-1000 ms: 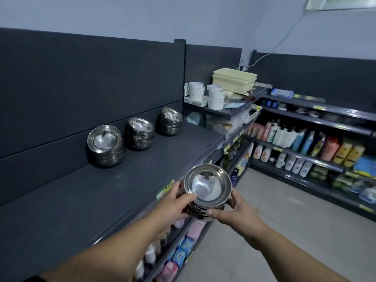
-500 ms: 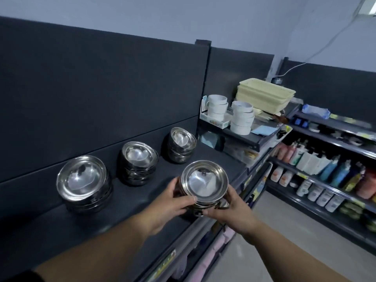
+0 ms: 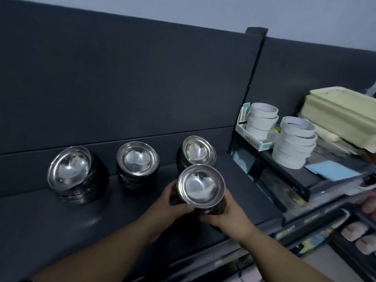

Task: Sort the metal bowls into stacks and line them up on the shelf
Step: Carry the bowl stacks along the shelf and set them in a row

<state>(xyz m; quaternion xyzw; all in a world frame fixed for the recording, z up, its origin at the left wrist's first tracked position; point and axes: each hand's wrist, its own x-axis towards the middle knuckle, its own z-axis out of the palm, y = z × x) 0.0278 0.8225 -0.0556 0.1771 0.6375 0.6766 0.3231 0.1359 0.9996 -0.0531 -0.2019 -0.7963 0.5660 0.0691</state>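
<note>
Holding the bowl stack tight, both hands could bump the nearest shelf stack and knock it over.

The left hand and right hand hide most of the held stack.

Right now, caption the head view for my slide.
Left hand and right hand hold a shiny metal bowl stack at the dark shelf, before three other stacks.

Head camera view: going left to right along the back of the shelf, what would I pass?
Left bowl stack → middle bowl stack → right bowl stack → white stack in a holder → second white stack → cream trays. Omitted: held bowl stack, overlapping the right one.
</note>
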